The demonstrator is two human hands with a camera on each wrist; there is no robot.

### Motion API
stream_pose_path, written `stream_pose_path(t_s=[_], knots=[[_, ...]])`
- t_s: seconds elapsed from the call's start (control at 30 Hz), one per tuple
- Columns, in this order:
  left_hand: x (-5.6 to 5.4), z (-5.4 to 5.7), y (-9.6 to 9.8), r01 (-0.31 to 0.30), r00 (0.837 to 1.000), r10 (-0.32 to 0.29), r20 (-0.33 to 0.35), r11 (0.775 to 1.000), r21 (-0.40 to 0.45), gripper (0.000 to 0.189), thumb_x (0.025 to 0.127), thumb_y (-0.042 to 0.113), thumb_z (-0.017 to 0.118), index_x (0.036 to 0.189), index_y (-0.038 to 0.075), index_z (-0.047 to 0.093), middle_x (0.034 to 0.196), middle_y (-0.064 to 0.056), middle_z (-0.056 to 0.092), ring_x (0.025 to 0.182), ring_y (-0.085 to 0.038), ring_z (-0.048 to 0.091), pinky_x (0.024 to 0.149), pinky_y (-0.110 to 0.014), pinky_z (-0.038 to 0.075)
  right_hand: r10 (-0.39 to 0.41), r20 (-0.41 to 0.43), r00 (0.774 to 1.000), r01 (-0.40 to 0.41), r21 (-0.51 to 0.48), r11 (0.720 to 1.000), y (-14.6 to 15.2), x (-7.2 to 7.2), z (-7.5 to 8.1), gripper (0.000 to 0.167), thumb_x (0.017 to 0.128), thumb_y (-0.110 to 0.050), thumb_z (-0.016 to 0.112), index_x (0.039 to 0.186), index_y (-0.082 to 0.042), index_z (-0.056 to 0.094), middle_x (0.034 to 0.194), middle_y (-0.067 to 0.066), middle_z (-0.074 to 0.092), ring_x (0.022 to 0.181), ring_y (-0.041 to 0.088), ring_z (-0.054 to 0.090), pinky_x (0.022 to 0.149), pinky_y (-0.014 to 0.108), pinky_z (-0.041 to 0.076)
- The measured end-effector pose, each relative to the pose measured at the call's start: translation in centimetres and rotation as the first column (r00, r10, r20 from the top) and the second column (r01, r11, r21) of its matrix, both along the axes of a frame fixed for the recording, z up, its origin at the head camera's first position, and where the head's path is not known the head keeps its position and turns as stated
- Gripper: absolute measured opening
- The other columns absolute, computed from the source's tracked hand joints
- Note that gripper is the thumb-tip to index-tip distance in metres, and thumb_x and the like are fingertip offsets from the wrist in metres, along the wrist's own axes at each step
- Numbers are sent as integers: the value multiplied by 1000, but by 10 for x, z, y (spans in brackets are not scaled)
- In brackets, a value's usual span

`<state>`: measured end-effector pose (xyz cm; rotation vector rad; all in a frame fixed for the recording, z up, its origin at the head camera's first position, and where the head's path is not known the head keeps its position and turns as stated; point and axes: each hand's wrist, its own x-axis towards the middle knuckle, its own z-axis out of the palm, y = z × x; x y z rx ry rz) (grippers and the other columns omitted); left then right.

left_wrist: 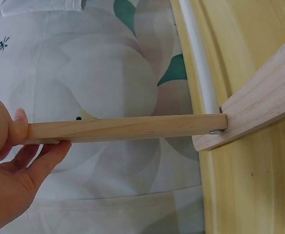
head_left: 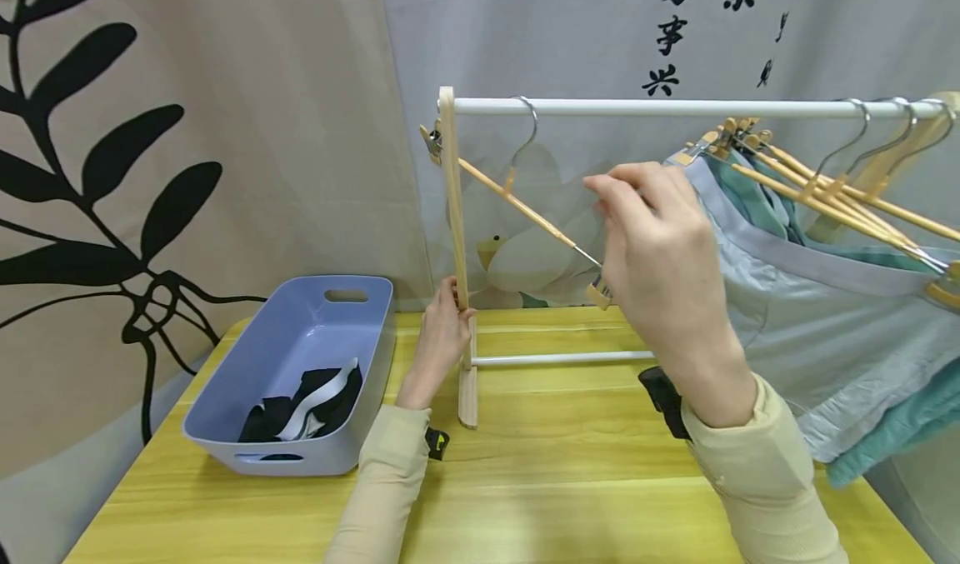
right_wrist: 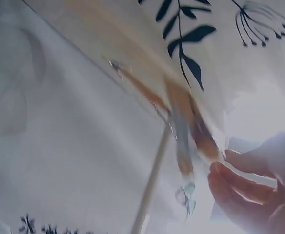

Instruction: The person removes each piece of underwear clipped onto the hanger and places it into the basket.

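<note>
On the desk (head_left: 555,464), a basket (head_left: 307,339) stands at left with cloth (head_left: 318,401) in its near end. Right of it stands a rack (head_left: 675,107), one hanger (head_left: 536,218) towards its left end and shorts (head_left: 780,339) hanging towards its right. A curtain (head_left: 562,31) hangs behind both.

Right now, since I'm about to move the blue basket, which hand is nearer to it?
Left. The left hand grips the wooden post just right of the basket; the right hand is farther off, raised past that post, nearer the hanging shorts.

Hanger (right_wrist: 145,91) — blurry (right-wrist view)
</note>
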<state>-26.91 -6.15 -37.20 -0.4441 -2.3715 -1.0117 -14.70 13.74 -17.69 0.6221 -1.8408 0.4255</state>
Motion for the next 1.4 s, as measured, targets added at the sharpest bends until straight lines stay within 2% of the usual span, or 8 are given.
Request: stream_pose_path(t_s=[0.1,0.37,0.57,0.8,1.0,1.1,1.27,1.4], knots=[[0,0,-1,-5,1000,5,-17,1000,-1,39,90,1,58,124,-6,41,105,-25,61,91,-37,66,75,-42,57,-9,11,1000,9,-67,998,12,1,6,18,91,5,54,100,8,69,92,24,64,84,38,56,77,41,46],[1,0,-2,-14,1000,14,-12,1000,3,39,91,1,58,125,-6,42,106,-25,61,90,-37,66,75,-41,57,-163,56,985,170,-159,972,61,-9,9,18,90,0,56,100,7,70,91,27,64,85,42,56,76,46,41],[0,0,0,3,1000,-4,11,1000,19,39,91,-1,58,126,-7,42,105,-25,61,90,-38,65,74,-41,58,-331,105,938,345,-178,921,100,-17,3,23,94,-6,52,103,8,68,96,30,63,90,48,52,78,53,37],[0,0,-1,11,1000,-11,-8,1000,7,40,91,0,58,126,-9,41,105,-26,60,90,-37,65,74,-40,58,-527,234,817,565,-138,814,134,-25,-7,26,92,-9,54,107,9,66,106,32,60,102,51,47,85,60,35],[0,0,-1,2,1000,-2,-13,1000,3,41,90,1,59,126,-8,41,105,-26,61,90,-37,66,74,-40,58,-601,501,623,720,-66,691,153,-37,-13,37,92,-14,56,120,9,56,121,35,50,117,53,37,96,62,28],[0,0,-2,4,1000,-4,-16,1000,2,40,90,1,59,126,-9,41,105,-26,60,90,-37,66,74,-39,58,-617,559,554,760,-37,649,159,-43,-16,37,93,-13,54,122,10,54,126,34,47,120,53,36,98,62,26],[0,0,-2,14,1000,-14,0,1000,9,41,90,-1,58,126,-9,40,107,-26,60,90,-37,65,75,-39,58,-631,548,549,778,-60,625,162,-48,-18,32,94,-12,51,118,9,58,121,33,51,117,52,39,97,62,29],[0,0,-2,10,1000,-10,8,1000,9,41,90,-1,58,127,-8,40,107,-26,60,90,-37,65,75,-40,58,-631,486,605,763,-127,634,161,-50,-21,30,92,-11,52,113,8,63,113,31,55,110,51,43,91,62,32]])
